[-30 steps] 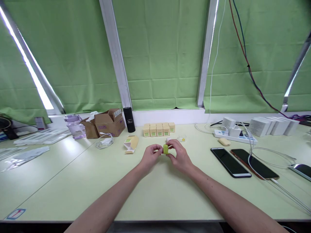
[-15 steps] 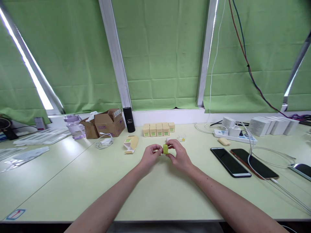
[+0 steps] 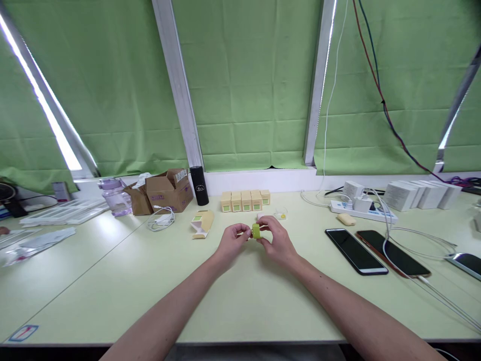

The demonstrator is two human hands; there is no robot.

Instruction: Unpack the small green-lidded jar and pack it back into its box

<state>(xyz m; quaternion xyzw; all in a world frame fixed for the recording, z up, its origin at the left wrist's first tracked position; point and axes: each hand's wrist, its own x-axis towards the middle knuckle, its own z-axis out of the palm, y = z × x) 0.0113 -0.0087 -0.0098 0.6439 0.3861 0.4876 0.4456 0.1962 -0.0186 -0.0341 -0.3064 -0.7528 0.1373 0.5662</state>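
In the head view, a small yellow-green block-like piece (image 3: pixel 256 230) is held above the middle of the table. The thumb and fingers of my right hand (image 3: pixel 278 242) grip it from the right. My left hand (image 3: pixel 233 243) is pinched closed at its left side; what lies between those fingertips is too small to make out. Just behind my right fingers, a small pale pink thing (image 3: pixel 260 216) is partly covered. A clear plastic piece with a yellow part (image 3: pixel 281 214) lies beyond. To the left rests an opened small carton (image 3: pixel 203 224).
Several small cartons (image 3: pixel 246 201) stand in a row at the back, near a black bottle (image 3: pixel 199 185) and a cardboard box (image 3: pixel 169 190). Phones (image 3: pixel 356 251), cables and a power strip (image 3: pixel 376 214) occupy the right. Part of another person's hand (image 3: pixel 3 230) shows at the far left edge.
The yellow-green piece has turned slightly in my fingers; both hands stay in place. Part of another person's hand has appeared at the left edge, and the plastic bag there has shifted.
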